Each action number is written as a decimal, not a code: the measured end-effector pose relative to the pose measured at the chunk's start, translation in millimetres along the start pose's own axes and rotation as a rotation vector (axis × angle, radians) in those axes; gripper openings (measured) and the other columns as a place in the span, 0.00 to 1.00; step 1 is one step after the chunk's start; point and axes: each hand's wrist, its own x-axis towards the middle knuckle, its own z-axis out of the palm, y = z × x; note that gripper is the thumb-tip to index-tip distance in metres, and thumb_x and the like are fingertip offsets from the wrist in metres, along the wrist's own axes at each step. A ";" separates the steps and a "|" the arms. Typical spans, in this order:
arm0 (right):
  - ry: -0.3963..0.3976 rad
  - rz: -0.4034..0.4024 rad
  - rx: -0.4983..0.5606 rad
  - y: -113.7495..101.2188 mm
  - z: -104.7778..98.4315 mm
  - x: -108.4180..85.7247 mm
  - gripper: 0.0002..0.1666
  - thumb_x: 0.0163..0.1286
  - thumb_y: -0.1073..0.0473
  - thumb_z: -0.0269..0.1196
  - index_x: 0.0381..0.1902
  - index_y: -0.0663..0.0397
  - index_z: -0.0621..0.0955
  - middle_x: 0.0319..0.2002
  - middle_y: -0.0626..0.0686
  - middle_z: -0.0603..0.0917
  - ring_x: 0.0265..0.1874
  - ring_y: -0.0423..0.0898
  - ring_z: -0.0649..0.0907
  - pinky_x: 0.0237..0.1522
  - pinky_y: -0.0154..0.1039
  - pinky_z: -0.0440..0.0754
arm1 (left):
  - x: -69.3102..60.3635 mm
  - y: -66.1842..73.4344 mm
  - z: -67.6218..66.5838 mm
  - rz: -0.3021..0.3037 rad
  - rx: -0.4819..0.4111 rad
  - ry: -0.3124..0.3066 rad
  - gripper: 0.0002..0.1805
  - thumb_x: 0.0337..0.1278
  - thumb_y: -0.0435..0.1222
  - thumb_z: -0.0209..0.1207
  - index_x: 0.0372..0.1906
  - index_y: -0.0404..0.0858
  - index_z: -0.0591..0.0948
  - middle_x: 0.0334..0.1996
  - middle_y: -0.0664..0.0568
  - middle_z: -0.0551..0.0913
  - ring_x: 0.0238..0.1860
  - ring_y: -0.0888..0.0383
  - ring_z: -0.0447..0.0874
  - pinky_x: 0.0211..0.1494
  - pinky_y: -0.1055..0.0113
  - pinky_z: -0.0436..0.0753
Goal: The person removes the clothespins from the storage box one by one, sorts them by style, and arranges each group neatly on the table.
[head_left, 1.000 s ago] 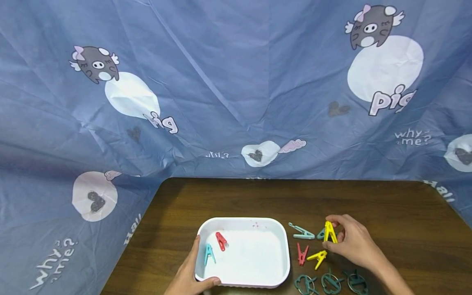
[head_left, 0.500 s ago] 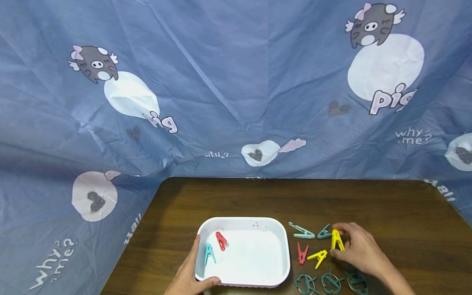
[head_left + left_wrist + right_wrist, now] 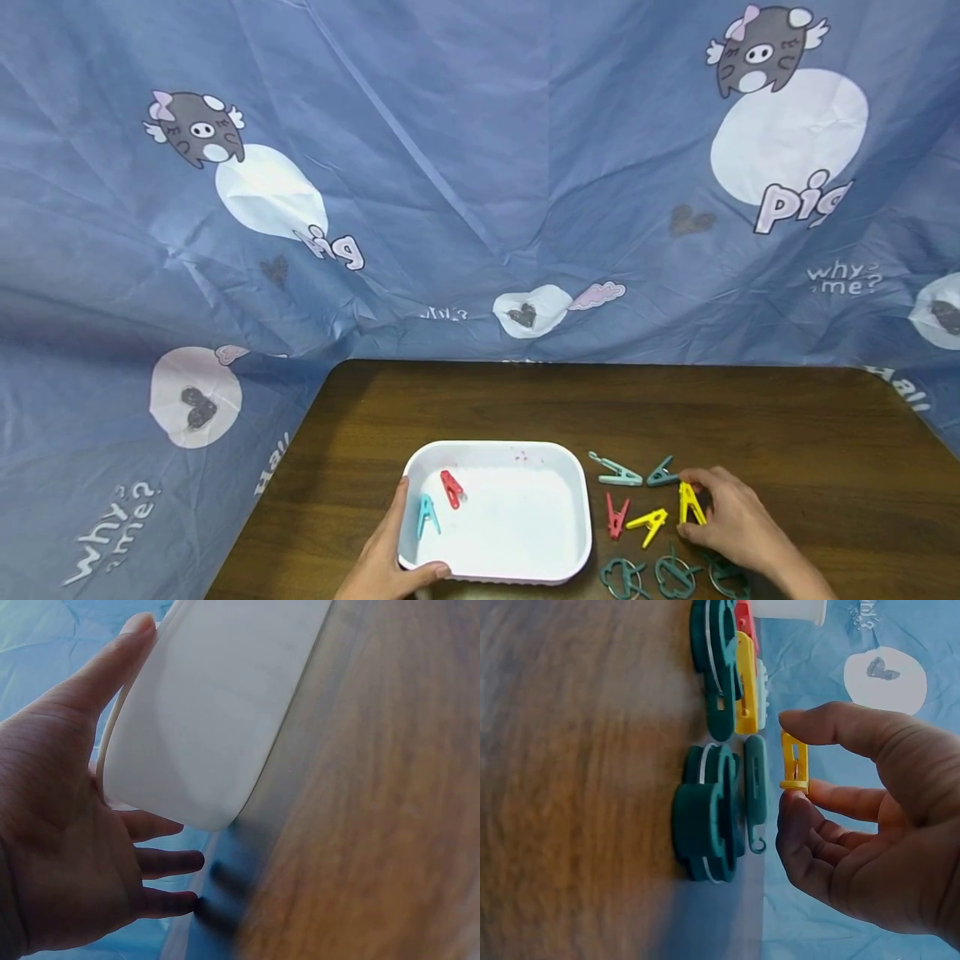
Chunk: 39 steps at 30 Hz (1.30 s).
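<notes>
My right hand (image 3: 731, 517) pinches a yellow clothespin (image 3: 688, 504) between thumb and fingertips. In the right wrist view this yellow clothespin (image 3: 795, 761) hangs a little above the table. My left hand (image 3: 390, 550) rests against the near-left corner of a white tray (image 3: 510, 575), thumb along the near rim. Its other fingers extend straight beside the tray in the left wrist view. Inside the tray lie a red clothespin (image 3: 452, 489) and a turquoise clothespin (image 3: 427, 515). Just left of my right hand lies another yellow clothespin (image 3: 648, 524).
Between tray and right hand lie a pale teal clothespin (image 3: 619, 475), a dark teal clothespin (image 3: 662, 474) and a red clothespin (image 3: 617, 517). Green ring-shaped clips (image 3: 622, 578) line the table's near side. A blue patterned cloth (image 3: 450, 167) hangs behind the brown table (image 3: 750, 417).
My right hand has moved right and nearer with the yellow clothespin, away from the dark teal one it partly covered. The left hand and tray have stayed put.
</notes>
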 end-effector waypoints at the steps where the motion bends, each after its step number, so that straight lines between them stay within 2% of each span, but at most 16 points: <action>1: -0.008 0.002 -0.001 0.5 0.6 0.0 0.37 0.40 0.57 0.81 0.51 0.62 0.82 0.38 0.52 0.82 0.27 0.35 0.71 0.26 0.30 0.69 | 0.0 -0.4 0.2 0.010 0.005 0.007 0.69 0.39 0.54 0.78 0.80 0.34 0.47 0.77 0.34 0.58 0.73 0.36 0.65 0.69 0.43 0.74; 6: -0.043 0.004 -0.022 2.7 2.9 1.8 0.37 0.42 0.56 0.80 0.52 0.63 0.82 0.41 0.53 0.83 0.30 0.39 0.73 0.29 0.33 0.71 | 0.0 -2.1 0.9 0.043 0.019 0.025 0.68 0.39 0.53 0.78 0.80 0.32 0.48 0.77 0.33 0.60 0.72 0.36 0.66 0.68 0.45 0.76; 13: -0.108 0.013 -0.055 6.4 6.3 6.2 0.38 0.44 0.55 0.80 0.54 0.63 0.82 0.46 0.58 0.83 0.41 0.50 0.82 0.37 0.49 0.81 | 0.6 -0.4 0.3 0.024 -0.002 0.008 0.69 0.40 0.53 0.77 0.80 0.34 0.47 0.77 0.34 0.59 0.73 0.37 0.66 0.69 0.46 0.75; 17: -0.141 0.031 -0.044 8.2 8.2 7.4 0.39 0.46 0.54 0.80 0.55 0.64 0.81 0.47 0.59 0.83 0.43 0.53 0.83 0.41 0.54 0.83 | 0.6 -0.8 0.4 0.029 0.002 0.011 0.69 0.39 0.53 0.78 0.80 0.34 0.47 0.77 0.34 0.59 0.73 0.37 0.66 0.69 0.47 0.75; 21: -0.145 0.035 -0.044 9.7 10.7 7.4 0.39 0.45 0.54 0.81 0.55 0.65 0.81 0.46 0.58 0.83 0.43 0.52 0.83 0.41 0.54 0.83 | 0.5 -0.9 0.6 0.026 0.004 0.008 0.69 0.39 0.53 0.78 0.80 0.34 0.47 0.77 0.33 0.59 0.73 0.36 0.66 0.69 0.45 0.75; 29: -0.173 0.067 -0.035 11.1 12.8 8.5 0.41 0.45 0.52 0.81 0.56 0.64 0.80 0.45 0.58 0.82 0.42 0.52 0.83 0.39 0.52 0.82 | 1.3 -0.4 0.4 -0.018 -0.019 -0.025 0.69 0.41 0.55 0.77 0.81 0.35 0.45 0.78 0.35 0.57 0.74 0.36 0.64 0.70 0.41 0.72; 39: -0.170 0.058 -0.023 11.7 14.4 8.0 0.41 0.45 0.53 0.81 0.56 0.64 0.80 0.44 0.56 0.82 0.41 0.48 0.82 0.38 0.48 0.82 | 1.1 -0.8 0.1 -0.017 -0.014 -0.024 0.70 0.41 0.55 0.77 0.81 0.35 0.45 0.79 0.35 0.56 0.74 0.37 0.64 0.70 0.42 0.73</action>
